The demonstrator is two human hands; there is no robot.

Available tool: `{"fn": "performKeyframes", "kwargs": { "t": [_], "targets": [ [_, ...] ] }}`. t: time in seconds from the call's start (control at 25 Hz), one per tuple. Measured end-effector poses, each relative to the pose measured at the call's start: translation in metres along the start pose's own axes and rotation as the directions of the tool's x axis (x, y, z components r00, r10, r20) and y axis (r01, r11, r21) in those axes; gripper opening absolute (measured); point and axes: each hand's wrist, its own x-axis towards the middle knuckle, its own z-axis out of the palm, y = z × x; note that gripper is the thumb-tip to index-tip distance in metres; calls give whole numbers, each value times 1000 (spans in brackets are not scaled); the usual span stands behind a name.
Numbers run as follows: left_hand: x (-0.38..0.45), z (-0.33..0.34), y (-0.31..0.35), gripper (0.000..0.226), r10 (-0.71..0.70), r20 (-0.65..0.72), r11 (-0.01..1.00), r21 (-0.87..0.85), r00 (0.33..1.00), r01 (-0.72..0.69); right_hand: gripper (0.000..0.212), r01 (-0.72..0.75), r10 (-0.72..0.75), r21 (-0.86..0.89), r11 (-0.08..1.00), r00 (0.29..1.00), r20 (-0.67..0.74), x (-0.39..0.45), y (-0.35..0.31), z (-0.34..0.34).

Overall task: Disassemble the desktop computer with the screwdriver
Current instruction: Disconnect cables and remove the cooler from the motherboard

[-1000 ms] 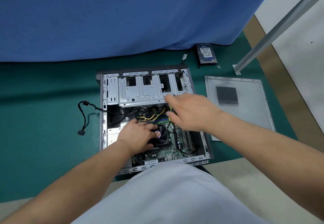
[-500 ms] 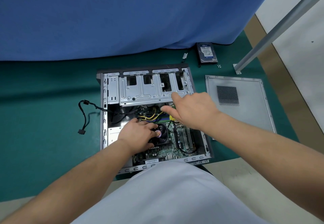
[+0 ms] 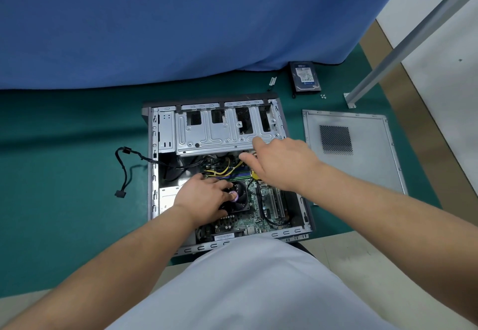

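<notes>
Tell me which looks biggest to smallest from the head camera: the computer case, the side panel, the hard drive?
1. Computer case.
2. Side panel.
3. Hard drive, though it lies farthest away, so it looks extra small.

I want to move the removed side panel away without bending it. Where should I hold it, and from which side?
Take the side panel by its two long edges, one hand on each, coming from the near end, which overhangs the mat. It lies flat with nothing on it, so the fingers can probably slip under there. Avoid the perforated vent, likely its weakest area.
</notes>
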Motion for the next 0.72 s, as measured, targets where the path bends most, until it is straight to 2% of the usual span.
{"fn": "performKeyframes", "kwargs": {
  "t": [0.04,0.12,0.16,0.24,0.32,0.36,0.44,0.48,0.52,0.56,0.64,0.68,0.72],
  "targets": [
    [0,0,0,56,0,0,1000,-1,1000,0,50,2,-2,-27,1000,1000,-7,1,-2,1],
    [0,0,1,56,1,-2,1000,2,1000,-1,34,194,-192,-21,981,980,54,2,-1,-1],
    [0,-1,0,55,1,-4,1000,2,1000,-1,24,313,-310,-18,950,945,101,1,3,-6],
    [-1,-1,0,55,3,-7,1000,-3,1000,-3,19,408,-402,6,913,897,183,0,11,-15],
    [-1,-1,0,56,1,-7,1000,-4,1000,-1,25,334,-351,126,934,921,168,-2,12,-16],
    [-1,-2,1,56,-3,-5,1000,-4,1000,3,29,234,-257,169,957,958,128,-2,9,-13],
    [-1,-2,1,56,-4,-3,1000,-2,1000,4,50,-12,9,54,998,999,48,0,1,-4],
    [-1,-2,1,56,-4,-4,1000,-4,1000,4,56,-76,76,-38,996,997,7,1,-1,-3],
    [-1,-2,1,56,-3,-4,1000,-7,1000,3,54,-47,46,-83,995,999,-5,1,-2,-2],
    [-1,-3,1,56,-2,-3,1000,-9,1000,2,45,56,-53,-84,995,998,31,1,-1,-3],
    [0,-3,1,56,-4,1,1000,-5,1000,4,19,320,-310,-53,946,940,142,-1,4,-9],
    [0,-3,1,55,-4,3,1000,-3,1000,4,13,387,-375,-36,921,909,183,-1,8,-12],
    [-1,-4,1,55,-6,2,1000,-3,1000,6,19,406,-396,-6,914,895,203,-1,11,-14]
  ]
}}
